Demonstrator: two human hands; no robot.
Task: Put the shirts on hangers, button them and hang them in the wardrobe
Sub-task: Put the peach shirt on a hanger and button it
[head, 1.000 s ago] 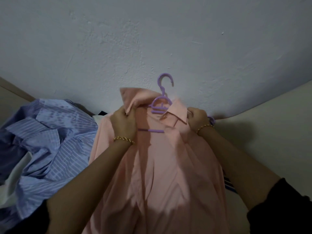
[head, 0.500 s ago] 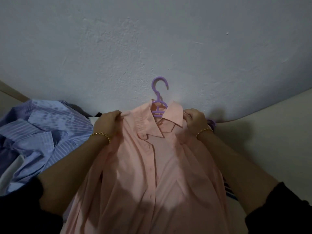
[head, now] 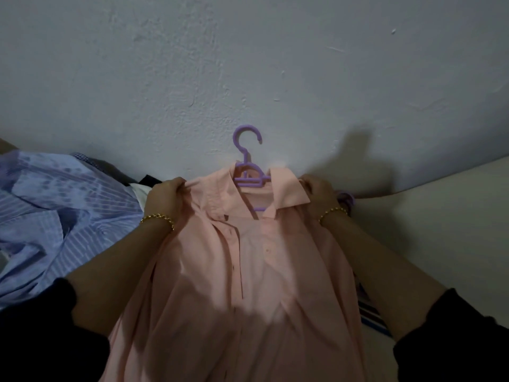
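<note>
left hand (head: 164, 195): gripping the shirt's left shoulder
right hand (head: 319, 192): gripping the right shoulder by the collar
shirt (head: 248, 271): pink, sitting on the hanger (head: 248, 172) (hook showing above the collar), hanging against the wall (head: 248, 64)
pile (head: 55, 210): blue striped shirts lying at the left

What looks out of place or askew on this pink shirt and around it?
The collar of the pink shirt gapes unbuttoned, showing the purple hanger inside, and its flap by the right hand sticks out unevenly. The left hand grips the other shoulder. Beside it, blue striped shirts lie in a crumpled heap.
</note>
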